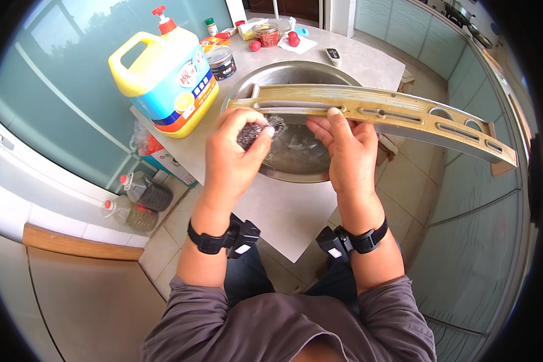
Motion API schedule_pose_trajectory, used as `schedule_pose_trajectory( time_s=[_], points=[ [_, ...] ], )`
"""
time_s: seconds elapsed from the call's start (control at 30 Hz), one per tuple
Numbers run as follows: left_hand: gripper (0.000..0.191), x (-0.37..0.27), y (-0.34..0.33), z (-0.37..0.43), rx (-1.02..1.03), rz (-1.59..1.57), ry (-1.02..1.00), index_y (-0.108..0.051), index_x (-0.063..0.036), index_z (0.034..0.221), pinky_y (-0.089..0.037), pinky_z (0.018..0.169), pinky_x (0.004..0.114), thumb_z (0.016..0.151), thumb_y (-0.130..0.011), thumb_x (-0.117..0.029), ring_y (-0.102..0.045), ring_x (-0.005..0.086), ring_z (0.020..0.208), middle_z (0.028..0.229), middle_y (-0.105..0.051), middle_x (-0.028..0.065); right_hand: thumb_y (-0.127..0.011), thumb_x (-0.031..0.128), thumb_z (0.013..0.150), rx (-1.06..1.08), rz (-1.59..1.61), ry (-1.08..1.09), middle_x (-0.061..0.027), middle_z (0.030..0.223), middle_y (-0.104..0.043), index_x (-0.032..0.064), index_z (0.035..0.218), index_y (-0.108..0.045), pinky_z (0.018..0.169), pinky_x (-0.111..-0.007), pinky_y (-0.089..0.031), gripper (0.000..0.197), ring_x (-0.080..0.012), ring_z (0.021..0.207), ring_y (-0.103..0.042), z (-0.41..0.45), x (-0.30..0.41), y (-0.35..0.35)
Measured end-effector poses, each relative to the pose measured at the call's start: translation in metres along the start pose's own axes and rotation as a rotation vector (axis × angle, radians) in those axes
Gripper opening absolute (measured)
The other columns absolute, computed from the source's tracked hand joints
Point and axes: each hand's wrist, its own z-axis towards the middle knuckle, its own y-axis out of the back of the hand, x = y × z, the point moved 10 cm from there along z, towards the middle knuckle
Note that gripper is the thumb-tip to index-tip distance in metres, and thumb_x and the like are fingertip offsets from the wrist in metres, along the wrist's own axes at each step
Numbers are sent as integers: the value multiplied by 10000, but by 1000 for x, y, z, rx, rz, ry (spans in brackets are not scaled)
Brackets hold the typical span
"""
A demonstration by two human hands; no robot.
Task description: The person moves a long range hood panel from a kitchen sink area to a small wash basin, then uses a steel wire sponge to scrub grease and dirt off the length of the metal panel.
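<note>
A steel wool scouring pad is pinched in my left hand, close under the left end of a long metal panel. This panel has slots and round cutouts, and a yellowish-brown film covers its face. My right hand grips the panel's lower edge near its middle, thumb on the face and fingers underneath. The panel lies across the view above a round stainless steel basin, which contains some cloudy liquid. Whether the pad touches the panel I cannot tell.
A large yellow dish soap jug with a red pump stands left of the basin on the table. Behind are jars, red round items and a white remote control. Capped plastic bottles stand low at the left; cabinets line the right.
</note>
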Motion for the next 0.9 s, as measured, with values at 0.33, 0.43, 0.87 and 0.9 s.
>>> schedule_pose_trajectory(
  time_s=[0.33,0.43,0.87,0.9],
  points=[
    [179,-55,-26,3,-103,134,-179,-645,-33,940,-513,787,364,793,-744,0,-625,276,893,1002,-602,100,-596,36,944,-74,-1,-21,-144,1046,-657,-65,1161,-504,823,-343,-599,257,-210,921,-686,-1,-2,7],
    [173,-54,-37,9,-91,158,-208,-675,-27,957,-507,793,359,801,-736,16,-621,261,924,1023,-595,91,-600,42,945,-68,6,-38,-140,1041,-657,-56,1156,-505,800,-321,-595,251,-197,889,-686,-1,-8,8],
    [147,-46,-52,11,-63,154,-189,-637,-47,885,-495,745,404,786,-742,-18,-581,301,885,980,-563,86,-507,254,1031,-18,11,-169,-229,976,-677,-154,1036,-597,752,-346,-627,418,-268,818,-717,4,0,18],
    [147,-48,-55,11,-59,152,-189,-637,-47,885,-495,745,404,786,-742,-18,-581,301,885,980,-563,86,-511,252,1033,-25,-2,-155,-216,959,-683,-149,1022,-612,745,-339,-623,413,-252,810,-715,3,0,19]
  ],
)
